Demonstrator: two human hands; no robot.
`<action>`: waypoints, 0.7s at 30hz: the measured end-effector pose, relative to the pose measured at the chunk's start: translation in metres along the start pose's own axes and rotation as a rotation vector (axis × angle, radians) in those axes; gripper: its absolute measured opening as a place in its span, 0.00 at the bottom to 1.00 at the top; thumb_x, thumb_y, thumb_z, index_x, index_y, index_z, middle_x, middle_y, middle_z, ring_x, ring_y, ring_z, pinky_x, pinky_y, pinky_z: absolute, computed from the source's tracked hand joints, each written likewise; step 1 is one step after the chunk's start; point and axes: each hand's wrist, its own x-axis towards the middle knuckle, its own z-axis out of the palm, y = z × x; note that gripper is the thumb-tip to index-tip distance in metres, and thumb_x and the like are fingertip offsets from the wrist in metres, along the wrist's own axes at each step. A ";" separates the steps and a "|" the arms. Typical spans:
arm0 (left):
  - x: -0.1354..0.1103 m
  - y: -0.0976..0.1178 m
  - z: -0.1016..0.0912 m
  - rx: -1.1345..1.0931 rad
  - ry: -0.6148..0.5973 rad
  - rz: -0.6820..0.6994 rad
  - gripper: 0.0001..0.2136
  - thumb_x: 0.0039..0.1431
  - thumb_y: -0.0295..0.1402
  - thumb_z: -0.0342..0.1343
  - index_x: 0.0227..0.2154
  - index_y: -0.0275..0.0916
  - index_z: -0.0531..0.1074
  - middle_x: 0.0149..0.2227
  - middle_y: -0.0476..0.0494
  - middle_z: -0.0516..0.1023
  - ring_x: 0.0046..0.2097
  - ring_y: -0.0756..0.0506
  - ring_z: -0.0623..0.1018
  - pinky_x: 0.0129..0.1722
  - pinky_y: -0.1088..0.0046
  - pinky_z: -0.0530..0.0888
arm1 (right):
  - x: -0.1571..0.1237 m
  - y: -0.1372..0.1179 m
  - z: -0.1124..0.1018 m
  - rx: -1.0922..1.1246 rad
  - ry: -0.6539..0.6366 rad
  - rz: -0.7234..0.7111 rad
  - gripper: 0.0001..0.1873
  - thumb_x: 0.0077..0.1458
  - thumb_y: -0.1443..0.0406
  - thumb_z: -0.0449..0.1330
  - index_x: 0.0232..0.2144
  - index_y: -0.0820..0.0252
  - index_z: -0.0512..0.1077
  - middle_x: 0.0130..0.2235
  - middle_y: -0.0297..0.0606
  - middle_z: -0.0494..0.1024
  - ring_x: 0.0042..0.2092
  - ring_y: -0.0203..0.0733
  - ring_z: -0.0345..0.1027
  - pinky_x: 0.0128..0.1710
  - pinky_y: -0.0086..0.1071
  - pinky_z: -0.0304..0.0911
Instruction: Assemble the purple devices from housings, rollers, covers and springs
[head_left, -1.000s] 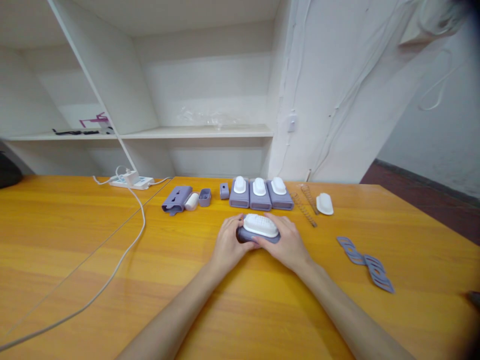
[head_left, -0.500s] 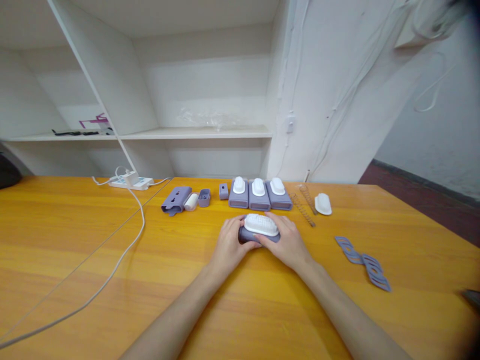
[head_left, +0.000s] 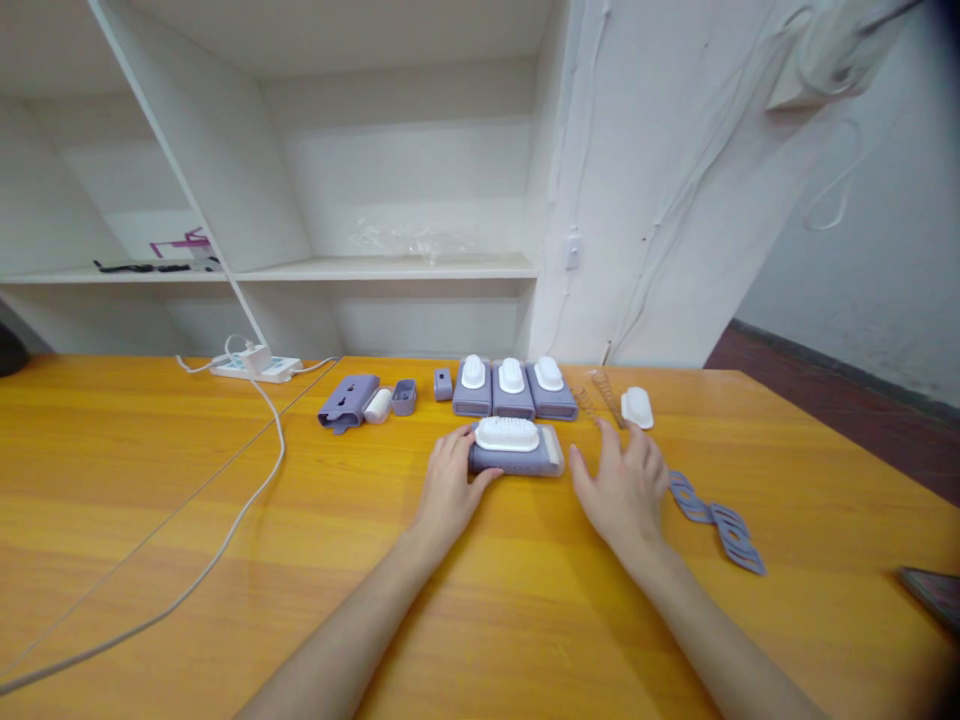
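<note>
A purple plastic case [head_left: 517, 463] with a white bristle-topped oval piece [head_left: 508, 434] on its upper face lies on the table in front of me. Its right end shows a pale, whitish part. Gripping the left end of this case is my left hand [head_left: 451, 475], thumb in front and fingers behind. My right hand [head_left: 621, 485] is off the case, just to its right, with fingers spread and nothing in them. Its fingertips reach over the lower end of a copper-coloured spring [head_left: 583, 400]. A second spring [head_left: 607, 396] and a white oval cap [head_left: 637, 408] lie just beyond.
Three purple cases [head_left: 512, 400] with white tops stand behind. Further left lie a hollow purple shell [head_left: 349, 402], a white roller [head_left: 378, 405] and small purple parts [head_left: 404, 397]. Flat slotted purple pieces [head_left: 735, 538] lie right. A cable [head_left: 247, 510] from a power strip [head_left: 266, 368] crosses the left side.
My right hand has let go of the purple case and moved right, its fingers opening toward the springs. My left hand still holds the case, whose right end is now uncovered.
</note>
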 end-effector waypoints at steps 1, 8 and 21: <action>0.000 -0.001 0.001 0.011 0.001 0.005 0.20 0.52 0.36 0.60 0.48 0.40 0.64 0.52 0.40 0.67 0.53 0.40 0.67 0.53 0.58 0.65 | -0.001 0.005 0.001 -0.032 -0.031 0.030 0.26 0.53 0.57 0.53 0.52 0.63 0.63 0.56 0.59 0.58 0.55 0.68 0.52 0.50 0.60 0.47; -0.001 -0.001 0.002 0.118 -0.005 0.012 0.21 0.53 0.37 0.59 0.50 0.40 0.63 0.52 0.40 0.68 0.53 0.40 0.67 0.52 0.59 0.64 | -0.011 0.025 -0.001 -0.346 -0.186 0.103 0.27 0.56 0.55 0.50 0.53 0.66 0.62 0.56 0.62 0.56 0.55 0.66 0.54 0.47 0.55 0.52; -0.002 0.013 -0.005 0.286 0.008 -0.081 0.21 0.53 0.41 0.57 0.48 0.40 0.62 0.46 0.41 0.68 0.48 0.40 0.68 0.48 0.61 0.64 | -0.011 0.018 0.002 -0.196 -0.218 -0.139 0.23 0.59 0.58 0.47 0.51 0.65 0.66 0.55 0.55 0.62 0.52 0.53 0.59 0.47 0.43 0.57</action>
